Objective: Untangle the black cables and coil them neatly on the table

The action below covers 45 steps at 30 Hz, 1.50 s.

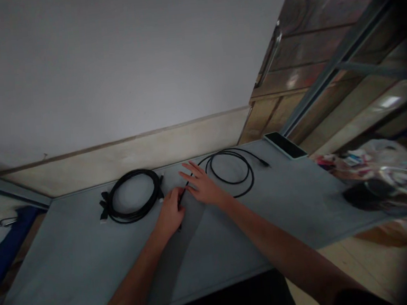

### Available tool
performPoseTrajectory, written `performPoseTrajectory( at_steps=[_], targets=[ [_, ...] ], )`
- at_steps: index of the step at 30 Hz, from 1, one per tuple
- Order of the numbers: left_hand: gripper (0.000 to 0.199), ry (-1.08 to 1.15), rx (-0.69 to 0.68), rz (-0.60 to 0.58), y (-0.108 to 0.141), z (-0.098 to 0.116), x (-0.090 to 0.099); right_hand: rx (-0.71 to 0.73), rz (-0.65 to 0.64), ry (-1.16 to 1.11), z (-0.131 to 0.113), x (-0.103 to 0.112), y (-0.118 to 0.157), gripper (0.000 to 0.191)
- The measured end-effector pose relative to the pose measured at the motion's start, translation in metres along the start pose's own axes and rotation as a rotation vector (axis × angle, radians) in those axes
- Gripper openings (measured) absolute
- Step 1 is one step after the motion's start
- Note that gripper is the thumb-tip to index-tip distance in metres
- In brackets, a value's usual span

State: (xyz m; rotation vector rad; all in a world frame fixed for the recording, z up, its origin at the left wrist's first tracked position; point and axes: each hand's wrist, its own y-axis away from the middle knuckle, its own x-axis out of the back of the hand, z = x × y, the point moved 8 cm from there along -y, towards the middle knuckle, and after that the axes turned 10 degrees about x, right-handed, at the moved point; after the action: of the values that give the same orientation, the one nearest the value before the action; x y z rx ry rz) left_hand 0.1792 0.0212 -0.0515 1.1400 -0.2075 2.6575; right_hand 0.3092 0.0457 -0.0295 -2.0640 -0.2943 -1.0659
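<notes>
While the left hand is clasping a loose black cable near the frame's centre, the right hand is holding its fingers spread over it. That cable's loops are lying right of centre on the grey table; a coiled black cable is resting left of centre, a phone farther right.

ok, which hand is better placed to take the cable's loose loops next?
Right, I'd say: the right hand is nearer the loops, its fingers spread. The left hand is farther off, closed on the cable.
</notes>
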Motion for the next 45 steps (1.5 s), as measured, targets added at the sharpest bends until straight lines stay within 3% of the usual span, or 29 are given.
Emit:
performPoseTrajectory(
  at_steps=[4,8,12,17,24,27,32,36,41,45],
  targets=[
    [0.055,0.017,0.011,0.0,0.0,-0.002,0.0,-0.105,-0.181,0.105,0.022,-0.015,0.007,0.028],
    [0.05,0.027,0.041,0.052,0.002,-0.007,-0.002,-0.162,-0.222,0.107,0.033,-0.011,0.007,0.01],
    [0.042,0.116,0.033,0.096,0.005,-0.003,-0.002,-0.097,-0.221,-0.03,0.025,-0.008,0.003,0.012],
    [0.034,0.217,0.124,0.038,0.0,-0.008,0.005,-0.004,-0.199,-0.174,0.014,-0.007,-0.001,0.015],
    [0.045,0.563,0.329,-0.155,-0.007,-0.027,0.016,-0.222,-0.104,-0.256,0.053,0.022,0.006,0.027],
    [0.046,0.69,0.367,-0.224,-0.009,-0.03,0.029,-0.298,-0.073,-0.21,0.072,0.038,0.012,0.03],
    [0.043,0.642,0.378,-0.356,-0.01,-0.043,0.055,-0.445,-0.038,-0.161,0.106,0.059,0.031,0.043],
    [0.04,0.68,0.415,-0.381,-0.003,-0.061,0.085,-0.534,0.014,-0.12,0.123,0.072,0.044,0.059],
    [0.044,0.65,0.428,-0.245,0.007,-0.08,0.134,-0.623,0.122,-0.067,0.14,0.089,0.058,0.064],
    [0.041,0.64,0.42,-0.247,0.011,-0.081,0.142,-0.694,0.245,0.025,0.154,0.113,0.077,0.065]
  ],
)
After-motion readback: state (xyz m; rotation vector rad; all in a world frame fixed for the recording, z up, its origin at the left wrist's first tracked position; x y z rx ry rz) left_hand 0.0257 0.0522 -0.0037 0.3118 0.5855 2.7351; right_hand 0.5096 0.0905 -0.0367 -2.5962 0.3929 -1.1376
